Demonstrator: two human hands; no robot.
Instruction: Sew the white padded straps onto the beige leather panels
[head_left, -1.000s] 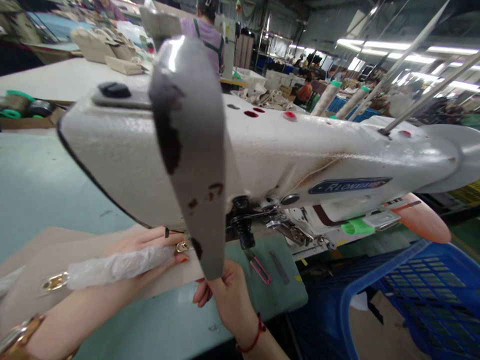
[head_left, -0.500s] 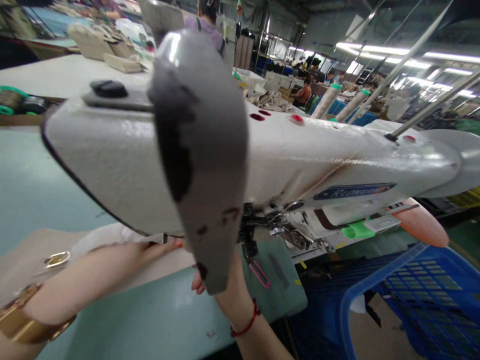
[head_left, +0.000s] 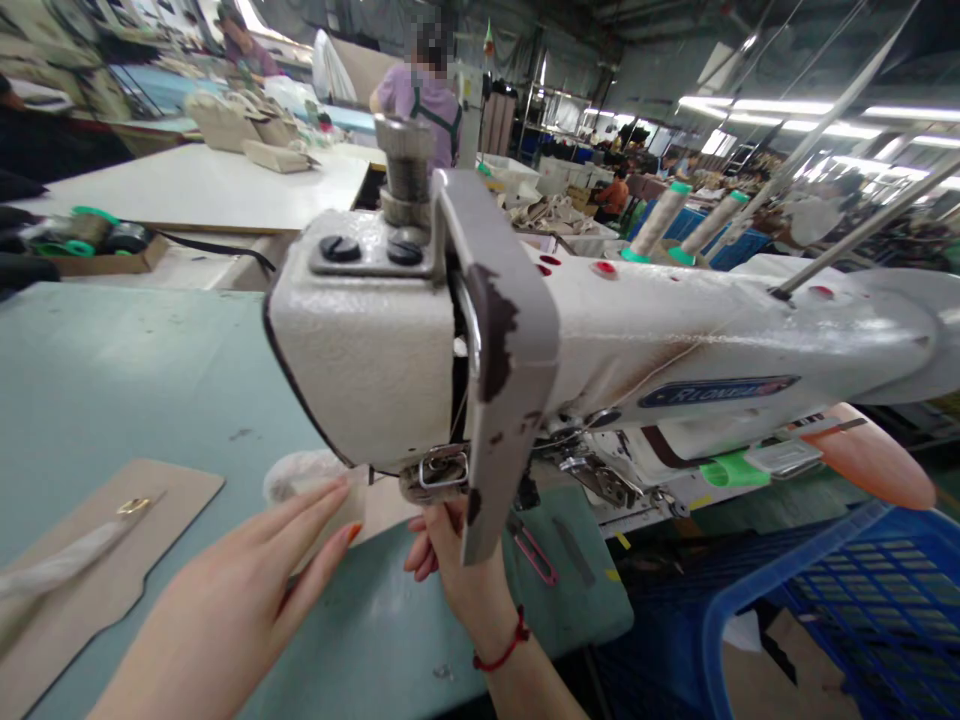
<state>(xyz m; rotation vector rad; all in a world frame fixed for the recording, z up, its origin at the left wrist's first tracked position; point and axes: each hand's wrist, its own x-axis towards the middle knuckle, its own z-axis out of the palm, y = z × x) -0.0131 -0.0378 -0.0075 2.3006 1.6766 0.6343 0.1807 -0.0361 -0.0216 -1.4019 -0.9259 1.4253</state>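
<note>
My left hand (head_left: 262,560) reaches in from the left, its fingers stretched toward the sewing machine (head_left: 367,350). Between its thumb and fingers is a beige piece (head_left: 384,505) with whitish translucent wrapping (head_left: 296,472). Below the machine head, my right hand (head_left: 465,570) has curled fingers near the beige piece's right end. A grey metal guard and a metal loop (head_left: 444,468) partly cover that hand, so whatever its fingertips grip is hidden. Farther left, a flat beige panel (head_left: 176,495) lies on the green table (head_left: 135,370). It carries a gold-coloured buckle (head_left: 133,506) and a white-wrapped strap.
Pink-handled thread snips (head_left: 536,555) lie right of my right hand. A blue plastic basket (head_left: 712,640) holding beige scraps stands at lower right. Thread cones (head_left: 660,222) rise behind the machine. Beyond a white table (head_left: 202,190), a person in purple (head_left: 420,110) stands.
My view has shifted, exposing the machine's front end and more of the table. My left hand now shows whole, farther from the machine head. The right hand stays beneath it.
</note>
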